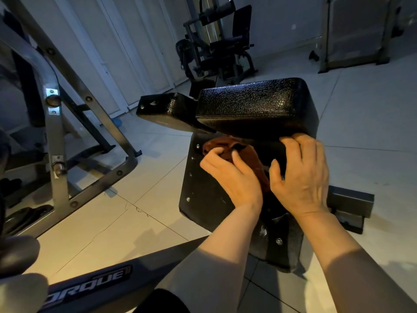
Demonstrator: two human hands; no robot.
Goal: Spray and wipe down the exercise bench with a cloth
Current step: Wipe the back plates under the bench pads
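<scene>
The exercise bench has a black textured pad (255,105) raised above a black board (203,195) studded with screws. A reddish-brown cloth (228,145) lies bunched on that board just under the pad. My left hand (230,175) grips the cloth and presses it against the board. My right hand (302,175) rests beside it, fingers curled over the lower edge of the pad, thumb near the cloth. No spray bottle is in view.
A grey steel machine frame (56,136) stands at left, with a bar marked with lettering (94,283) across the bottom. A second black pad (167,111) juts left of the bench. Another gym machine (216,46) stands at the back. A metal foot (349,204) lies on the tiled floor (140,222).
</scene>
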